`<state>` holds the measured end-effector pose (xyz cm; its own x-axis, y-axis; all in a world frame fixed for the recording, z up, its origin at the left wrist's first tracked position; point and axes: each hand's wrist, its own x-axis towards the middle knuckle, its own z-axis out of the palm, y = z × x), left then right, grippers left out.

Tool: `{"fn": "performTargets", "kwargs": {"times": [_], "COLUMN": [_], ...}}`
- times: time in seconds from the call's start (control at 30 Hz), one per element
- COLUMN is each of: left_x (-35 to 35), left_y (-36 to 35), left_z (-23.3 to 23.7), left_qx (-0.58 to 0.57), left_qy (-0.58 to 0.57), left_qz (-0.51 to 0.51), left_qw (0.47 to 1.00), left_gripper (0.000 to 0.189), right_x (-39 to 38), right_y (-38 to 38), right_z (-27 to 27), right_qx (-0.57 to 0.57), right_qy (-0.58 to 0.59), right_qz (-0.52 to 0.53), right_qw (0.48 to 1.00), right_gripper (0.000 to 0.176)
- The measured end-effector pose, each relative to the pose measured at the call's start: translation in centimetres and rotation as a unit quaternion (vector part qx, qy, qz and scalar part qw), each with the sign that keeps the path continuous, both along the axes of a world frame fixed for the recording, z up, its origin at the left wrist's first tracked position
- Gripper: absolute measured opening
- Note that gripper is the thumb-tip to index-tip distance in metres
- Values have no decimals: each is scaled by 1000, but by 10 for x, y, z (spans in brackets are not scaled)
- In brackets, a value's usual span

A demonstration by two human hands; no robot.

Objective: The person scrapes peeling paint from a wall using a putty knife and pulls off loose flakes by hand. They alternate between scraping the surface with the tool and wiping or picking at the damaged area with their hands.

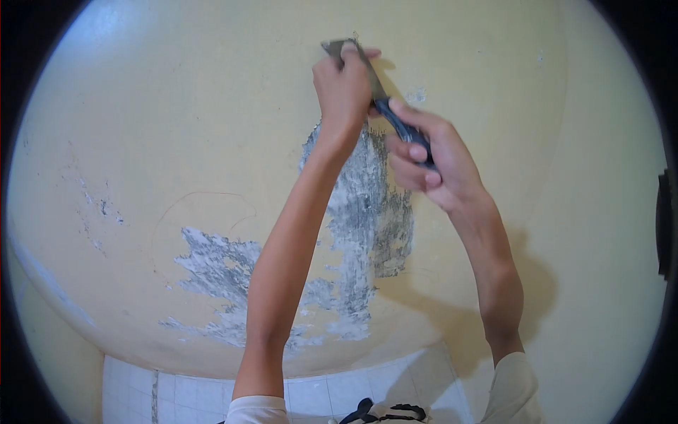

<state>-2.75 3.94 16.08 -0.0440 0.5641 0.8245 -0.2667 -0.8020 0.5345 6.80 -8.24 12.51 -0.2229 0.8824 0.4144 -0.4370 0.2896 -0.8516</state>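
Note:
My right hand is wrapped around the dark blue handle of a paint scraper, which slants up and to the left against the yellow wall. Higher up, my left hand is closed on the scraper's metal blade, its thumb lying near the broad tip. Part of the blade is hidden by the left hand, and motion blurs both hands slightly. Beneath them, a bare patch shows grey and white where the yellow paint is gone.
Another bare patch spreads to the lower left, with a thin reddish curved line above it. Small chipped spots mark the wall farther left. White floor tiles run along the wall's foot. A dark object stands at the right edge.

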Motion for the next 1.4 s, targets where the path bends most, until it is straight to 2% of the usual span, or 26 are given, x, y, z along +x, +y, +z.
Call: {"fn": "performTargets", "kwargs": {"times": [0.07, 0.23, 0.3, 0.37, 0.47, 0.5, 0.63, 0.7, 0.77, 0.87, 0.93, 1.0, 1.03, 1.07, 1.1, 1.13, 1.17, 1.2, 1.23, 1.27, 1.3, 1.33, 1.4], "left_x": [-4, 3, 6, 1, 3, 1, 9, 11, 12, 14, 5, -5, -11, -17, -25, -33, -46, -52, -54, -54, -51, -49, -45], "left_y": [-22, 5, 3, -16, -7, -11, -22, -22, -14, -4, -12, -23, -39, -45, -47, -47, -45, -38, -27, -16, -5, 2, 12], "left_z": [21, -3, 3, 22, -4, 3, 5, -3, -11, 10, 28, 40, 35, 30, 27, 25, 27, 30, 33, 34, 33, 32, 35], "left_qx": [-87, -17, 4, -73, -57, -47, -112, -123, -83, -18, -14, -43, -21, -14, 98, 206, 226, 230, 315, 391, 355, 355, 410], "left_qy": [5, -10, -23, -19, 7, 4, -31, -49, -25, -61, -59, 17, 59, 61, 74, 81, 130, 128, 146, 164, 217, 220, 209], "left_qz": [-61, -15, -5, -54, -50, -48, -77, -82, -35, 2, -11, -30, -23, -18, 130, 273, 381, 384, 465, 537, 513, 516, 519], "left_qw": [994, 1000, 1000, 996, 997, 998, 990, 988, 996, 998, 998, 999, 998, 998, 984, 936, 887, 885, 815, 729, 751, 748, 720], "left_gripper": [39, 39, 39, 39, 39, 39, 39, 39, 39, 39, 40, 40, 44, 44, 44, 45, 40, 40, 35, 32, 32, 32, 28], "right_x": [1, 2, 4, 5, 4, 6, 20, 15, 13, 15, 5, 6, 15, 23, 30, 39, 49, 57, 61, 65, 63, 53, 39], "right_y": [-1, -12, -10, -10, -18, -18, -22, -21, -14, -5, 3, -10, -23, -37, -52, -67, -73, -81, -83, -90, -96, -110, -136], "right_z": [3, -8, 11, 16, 3, 4, 20, 3, -2, 11, 29, 30, 21, 8, -16, -48, -86, -128, -176, -223, -271, -306, -393], "right_qx": [7, -31, -8, 5, -16, -17, -27, -27, -8, -7, 32, 40, 34, 27, 35, 42, 49, 47, -8, -51, -91, -163, -273], "right_qy": [1, -19, -15, -15, -17, -26, -62, -58, -59, -68, -57, -48, -22, 4, 24, 44, 48, 46, 73, 60, 30, 17, 47], "right_qz": [-10, -7, -2, 7, -19, -12, -4, -25, -47, -18, -48, -45, -39, -33, -117, -201, -295, -355, -409, -411, -431, -442, -393], "right_qw": [1000, 999, 1000, 1000, 1000, 999, 998, 998, 997, 997, 997, 997, 998, 999, 992, 978, 953, 932, 909, 908, 897, 882, 877], "right_gripper": [24, 23, 23, 23, 23, 23, 23, 23, 22, 21, 30, 31, 28, 27, 29, 31, 29, 27, 27, 28, 32, 34, 28]}}
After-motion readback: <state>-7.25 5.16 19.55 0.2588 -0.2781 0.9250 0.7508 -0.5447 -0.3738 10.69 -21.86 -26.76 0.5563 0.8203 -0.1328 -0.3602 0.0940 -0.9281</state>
